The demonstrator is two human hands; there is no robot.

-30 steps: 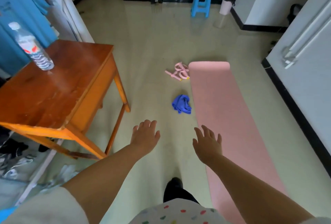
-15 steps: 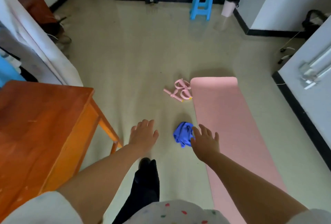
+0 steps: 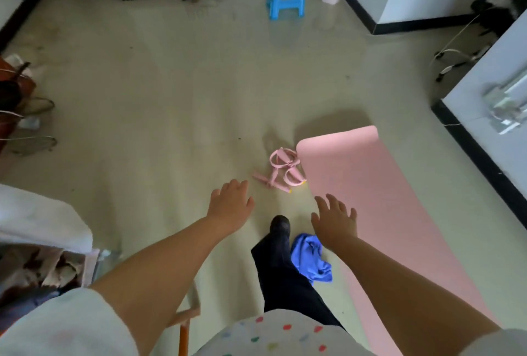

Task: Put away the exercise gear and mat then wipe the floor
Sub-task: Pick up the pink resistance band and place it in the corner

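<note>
With both the left hand (image 3: 231, 202) and right hand (image 3: 336, 220) spread wide and empty, I'd crouch first for the pink resistance bands (image 3: 281, 167) lying on the floor against the pink mat's (image 3: 370, 199) far left corner, gathering every loop together.

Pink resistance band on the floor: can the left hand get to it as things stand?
Probably yes. The left hand is open and empty, and only bare floor shows between it and the pink resistance band, which lies beside the mat. The person looks upright, so they would likely need to bend down.
</note>
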